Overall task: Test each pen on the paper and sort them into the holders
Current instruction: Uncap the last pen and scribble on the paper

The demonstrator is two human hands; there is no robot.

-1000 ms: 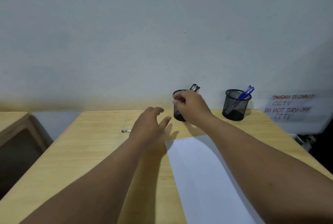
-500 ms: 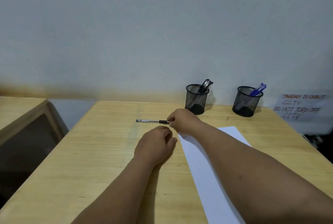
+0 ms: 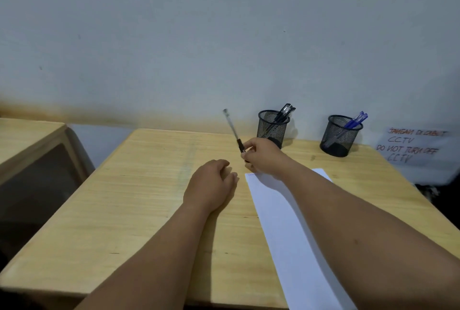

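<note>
In right hand (image 3: 263, 157), slim clear-barrelled pen (image 3: 233, 129)

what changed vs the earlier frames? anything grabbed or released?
The right hand left the black-pen holder, pinched the loose pen lying on the table by its dark grip and lifted it; it now tilts upward off the wood. The left hand pulled back from its reach and rests curled on the table. The blue-pen holder and the paper stayed put.

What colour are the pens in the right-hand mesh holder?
Blue pens, standing in the black mesh holder; the head view shows them best.
</note>
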